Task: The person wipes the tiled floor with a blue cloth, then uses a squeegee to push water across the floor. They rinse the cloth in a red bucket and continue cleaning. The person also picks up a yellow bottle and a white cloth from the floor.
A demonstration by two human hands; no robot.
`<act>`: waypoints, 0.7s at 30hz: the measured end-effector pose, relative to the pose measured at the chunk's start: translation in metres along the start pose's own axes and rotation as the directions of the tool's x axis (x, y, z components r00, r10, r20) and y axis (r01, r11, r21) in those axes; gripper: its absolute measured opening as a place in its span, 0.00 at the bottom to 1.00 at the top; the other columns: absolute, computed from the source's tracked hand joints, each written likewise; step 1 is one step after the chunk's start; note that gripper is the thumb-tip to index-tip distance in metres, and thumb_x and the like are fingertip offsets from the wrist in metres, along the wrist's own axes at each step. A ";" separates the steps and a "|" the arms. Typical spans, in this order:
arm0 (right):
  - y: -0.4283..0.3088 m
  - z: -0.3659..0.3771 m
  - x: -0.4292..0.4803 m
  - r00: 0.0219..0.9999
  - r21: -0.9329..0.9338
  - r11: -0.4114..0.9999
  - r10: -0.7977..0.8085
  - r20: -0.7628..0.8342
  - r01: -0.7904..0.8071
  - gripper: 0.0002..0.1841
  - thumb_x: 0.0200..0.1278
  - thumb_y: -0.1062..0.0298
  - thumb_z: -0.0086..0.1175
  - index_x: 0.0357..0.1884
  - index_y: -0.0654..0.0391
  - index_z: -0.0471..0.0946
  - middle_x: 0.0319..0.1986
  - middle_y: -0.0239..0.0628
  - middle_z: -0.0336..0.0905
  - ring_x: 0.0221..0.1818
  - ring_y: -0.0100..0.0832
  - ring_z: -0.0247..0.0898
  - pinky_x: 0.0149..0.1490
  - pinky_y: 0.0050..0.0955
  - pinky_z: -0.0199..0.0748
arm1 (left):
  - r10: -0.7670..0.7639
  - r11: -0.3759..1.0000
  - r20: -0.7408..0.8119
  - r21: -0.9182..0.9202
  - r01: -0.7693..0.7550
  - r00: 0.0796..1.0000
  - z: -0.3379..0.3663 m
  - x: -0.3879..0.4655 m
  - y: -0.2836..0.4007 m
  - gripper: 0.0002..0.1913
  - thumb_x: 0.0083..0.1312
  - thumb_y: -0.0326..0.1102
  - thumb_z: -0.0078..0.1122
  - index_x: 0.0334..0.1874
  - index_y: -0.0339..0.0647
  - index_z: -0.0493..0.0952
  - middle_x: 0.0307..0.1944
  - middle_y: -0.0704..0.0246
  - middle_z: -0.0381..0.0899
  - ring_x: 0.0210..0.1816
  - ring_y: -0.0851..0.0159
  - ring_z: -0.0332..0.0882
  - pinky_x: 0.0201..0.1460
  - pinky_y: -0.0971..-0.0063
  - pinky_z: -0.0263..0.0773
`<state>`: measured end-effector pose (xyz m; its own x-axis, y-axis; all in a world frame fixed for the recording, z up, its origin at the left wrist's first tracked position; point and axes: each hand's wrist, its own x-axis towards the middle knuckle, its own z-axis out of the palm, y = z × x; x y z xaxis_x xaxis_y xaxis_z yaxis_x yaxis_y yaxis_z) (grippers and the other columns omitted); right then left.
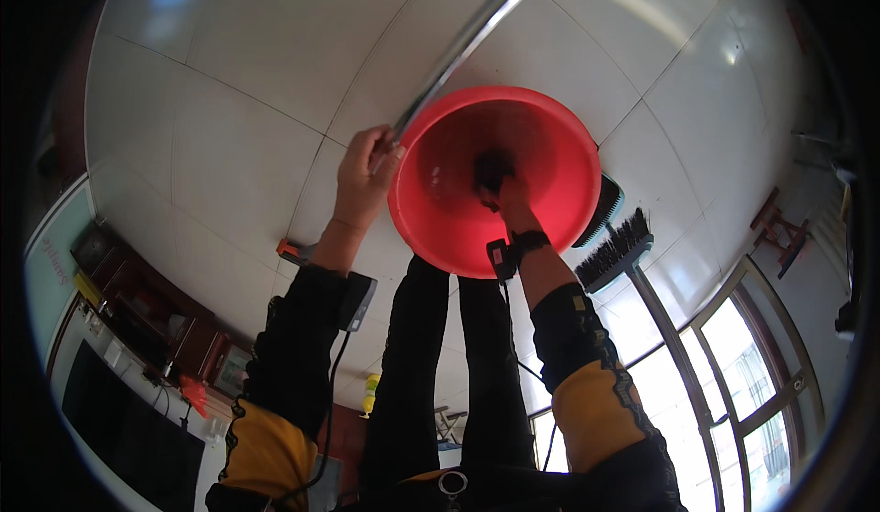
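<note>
A red plastic basin [440, 237] stands on the tiled floor in front of my feet. My left hand [371, 161] is closed around the end of a shiny metal pole [474, 37], which slants up past the basin's left rim. Inside the basin, my right hand [510, 192] reaches down to a dark, wet-looking bundle [493, 168] near the bottom. Its fingers are partly hidden, and the bundle is too dark to identify; whether they grip it is unclear.
Right of the basin lie a black dustpan [605, 206] and a broom [619, 254] with black bristles. An orange-ended tool [294, 251] lies on the floor at left. A small wooden stool [780, 230] and a glass door [742, 361] are at right.
</note>
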<state>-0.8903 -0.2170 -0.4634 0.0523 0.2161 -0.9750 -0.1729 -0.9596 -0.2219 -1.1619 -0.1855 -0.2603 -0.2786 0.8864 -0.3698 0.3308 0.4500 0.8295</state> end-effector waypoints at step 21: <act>-0.035 0.032 -0.059 0.993 0.319 0.943 -0.109 0.036 0.092 0.23 0.57 0.80 0.44 0.58 0.57 0.66 0.50 0.46 0.67 0.46 0.42 0.71 0.47 0.37 0.80 | -0.253 0.736 0.028 -0.643 0.211 0.967 0.038 -0.039 0.019 0.19 0.70 0.42 0.48 0.58 0.38 0.67 0.56 0.61 0.71 0.58 0.64 0.70 0.64 0.69 0.63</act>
<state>-0.9193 -0.1908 -0.3982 0.0351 0.3263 -0.9446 -0.4717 -0.8279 -0.3035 -1.1109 -0.2070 -0.2460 -0.3278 0.7465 -0.5791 -0.3946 0.4487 0.8018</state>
